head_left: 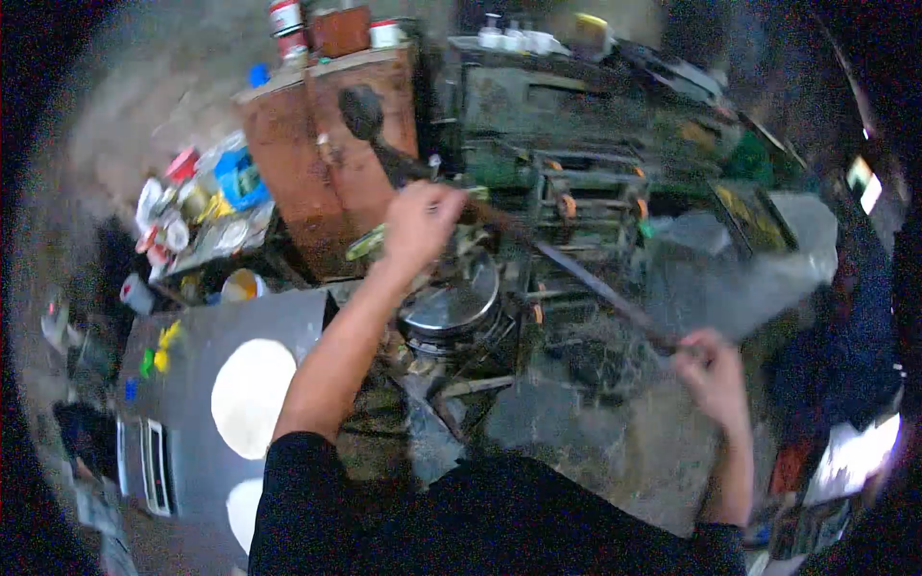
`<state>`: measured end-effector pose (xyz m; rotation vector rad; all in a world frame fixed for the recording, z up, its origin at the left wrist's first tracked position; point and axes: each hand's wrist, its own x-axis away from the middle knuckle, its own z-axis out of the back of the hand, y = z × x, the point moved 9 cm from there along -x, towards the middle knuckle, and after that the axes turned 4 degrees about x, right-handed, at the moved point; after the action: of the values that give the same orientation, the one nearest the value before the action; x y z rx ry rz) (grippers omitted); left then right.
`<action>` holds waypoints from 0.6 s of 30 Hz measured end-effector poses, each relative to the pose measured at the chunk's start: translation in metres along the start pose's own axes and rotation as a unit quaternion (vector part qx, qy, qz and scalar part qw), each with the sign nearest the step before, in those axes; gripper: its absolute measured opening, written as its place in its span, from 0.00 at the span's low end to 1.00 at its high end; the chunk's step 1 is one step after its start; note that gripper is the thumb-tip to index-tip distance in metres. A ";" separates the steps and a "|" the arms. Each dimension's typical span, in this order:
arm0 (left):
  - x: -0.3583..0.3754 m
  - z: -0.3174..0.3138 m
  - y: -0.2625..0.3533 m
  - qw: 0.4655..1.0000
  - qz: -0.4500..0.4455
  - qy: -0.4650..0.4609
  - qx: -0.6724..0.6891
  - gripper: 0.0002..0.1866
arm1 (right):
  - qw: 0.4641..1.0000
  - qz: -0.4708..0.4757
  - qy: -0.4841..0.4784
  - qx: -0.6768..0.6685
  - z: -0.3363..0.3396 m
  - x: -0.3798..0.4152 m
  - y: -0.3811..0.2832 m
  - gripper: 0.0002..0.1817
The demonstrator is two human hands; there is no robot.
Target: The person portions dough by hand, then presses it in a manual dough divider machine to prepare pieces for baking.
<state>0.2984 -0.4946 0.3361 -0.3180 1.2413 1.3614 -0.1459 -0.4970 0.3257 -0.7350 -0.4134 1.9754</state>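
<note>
Frame blurred, detail soft. Left hand [420,223] and right hand [708,370] each fist-wrapped round long dark metal ladle [499,226]; rounded bowl end raised over rusty cabinet [317,144]. Domed steel lid [451,305] below

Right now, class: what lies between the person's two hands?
In the head view, the long dark-handled tool spans from the left hand to the right hand. Below it sit a shiny metal lid and dark stove clutter.

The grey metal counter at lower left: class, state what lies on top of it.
On the grey counter lie a pale round flatbread and part of a second, whose remainder the black sleeve covers.
</note>
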 end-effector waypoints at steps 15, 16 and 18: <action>-0.220 0.083 0.116 0.977 -0.016 0.211 0.012 0.26 | 0.684 0.601 0.325 0.255 0.068 -0.261 -0.312 0.18; -0.230 0.092 0.084 0.968 0.016 0.252 0.002 0.21 | 0.716 0.612 0.282 0.184 0.044 -0.263 -0.323 0.18; -0.273 0.119 0.020 0.948 0.039 0.315 -0.038 0.19 | 0.805 0.552 0.215 -0.037 0.010 -0.260 -0.311 0.17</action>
<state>0.4086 -0.5453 0.6091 -0.8115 1.7372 1.4264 0.1501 -0.5724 0.5923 -1.6968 0.3293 2.7114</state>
